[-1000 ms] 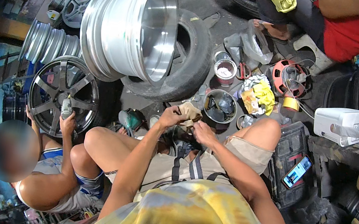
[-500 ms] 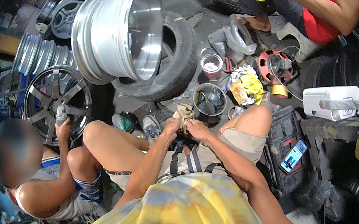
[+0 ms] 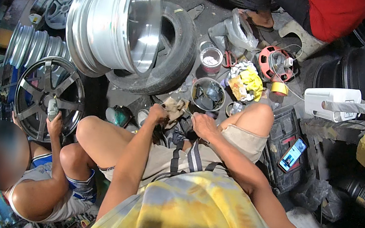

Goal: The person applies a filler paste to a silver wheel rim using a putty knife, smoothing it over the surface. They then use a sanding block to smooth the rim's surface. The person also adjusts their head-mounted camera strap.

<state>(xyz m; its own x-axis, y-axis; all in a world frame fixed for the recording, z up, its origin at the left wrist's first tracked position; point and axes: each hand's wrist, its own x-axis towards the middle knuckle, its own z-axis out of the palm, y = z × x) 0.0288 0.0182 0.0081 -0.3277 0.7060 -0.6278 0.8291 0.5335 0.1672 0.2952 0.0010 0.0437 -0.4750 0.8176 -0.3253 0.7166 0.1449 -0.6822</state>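
Note:
My left hand point(image 3: 158, 113) is closed on the edge of a crumpled tan cloth point(image 3: 175, 107), which hangs between my knees. My right hand point(image 3: 205, 126) is closed a short way to the right, fingers pinched. A thin, pale piece pokes from its fingertips toward the cloth, too small to name. Just beyond my hands stands a round tub point(image 3: 208, 94) holding dark pieces and liquid. Behind it is an open can point(image 3: 211, 60) with pale contents. A crumpled yellow and white cloth point(image 3: 249, 82) lies to the right of the tub.
A large silver wheel rim point(image 3: 102, 18) rests on a tyre point(image 3: 182, 56) at far left. A co-worker's hand point(image 3: 54, 125) holds a tool at a dark spoked wheel point(image 3: 31, 110). A phone point(image 3: 292, 154) lies on a black case point(image 3: 283, 119) at right. Another person in red point(image 3: 336, 14) sits beyond.
My hands have moved apart, the left going left with the tan cloth. The far person's arm and yellow cloth have left the view. The whole view has shifted slightly.

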